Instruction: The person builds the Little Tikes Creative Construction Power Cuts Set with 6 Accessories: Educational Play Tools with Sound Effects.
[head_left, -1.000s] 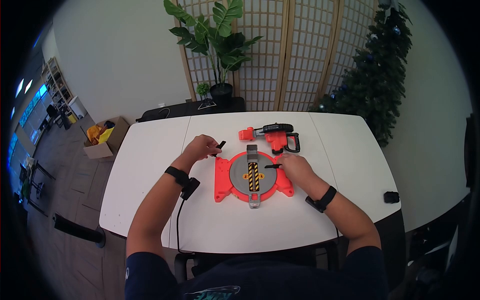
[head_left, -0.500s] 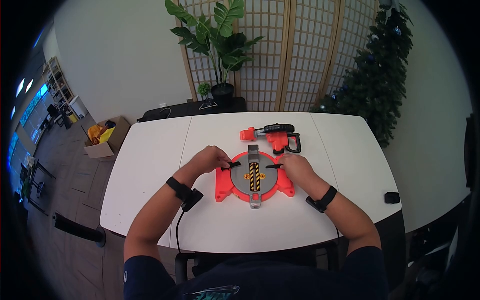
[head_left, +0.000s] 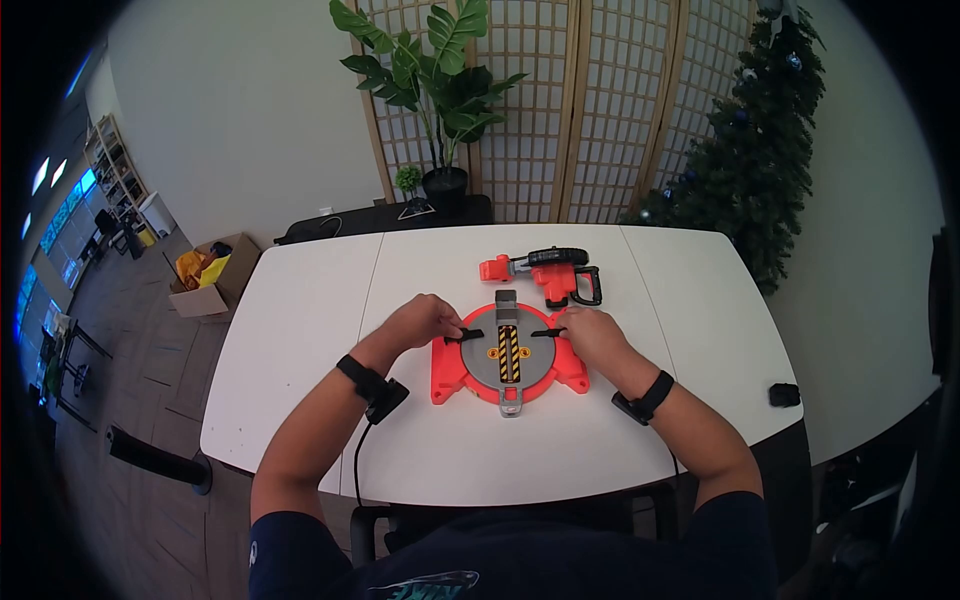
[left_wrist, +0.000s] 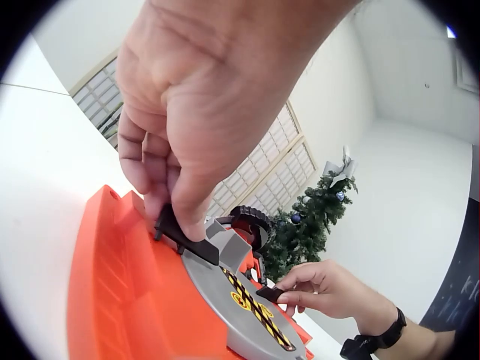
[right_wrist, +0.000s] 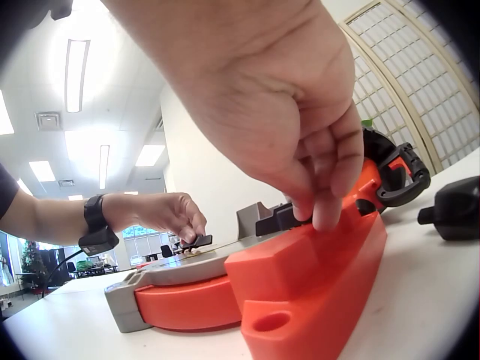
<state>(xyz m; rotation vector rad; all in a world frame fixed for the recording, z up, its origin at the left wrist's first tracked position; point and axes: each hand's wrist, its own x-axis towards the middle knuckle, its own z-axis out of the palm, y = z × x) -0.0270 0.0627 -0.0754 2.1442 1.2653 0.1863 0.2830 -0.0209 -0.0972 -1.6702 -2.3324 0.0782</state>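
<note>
My head view looks forward and down over the desk (head_left: 290,330) from its near edge, well above the base (head_left: 478,368). My left wrist view is close to the left hand (left_wrist: 195,112), tilted, facing across the base toward the right hand (left_wrist: 322,287) and the tree (left_wrist: 311,225). My right wrist view, low and equally close, faces across toward the left hand. All three share base and hands.

Left black piece (head_left: 473,334) partly covered by the left hand (head_left: 424,320), outer end of the right black piece (head_left: 545,333) hidden under the right hand (head_left: 593,335), yellow emblems (head_left: 493,353) (unreadably small overhead), black block (right_wrist: 457,210) cropped at the edge
</note>
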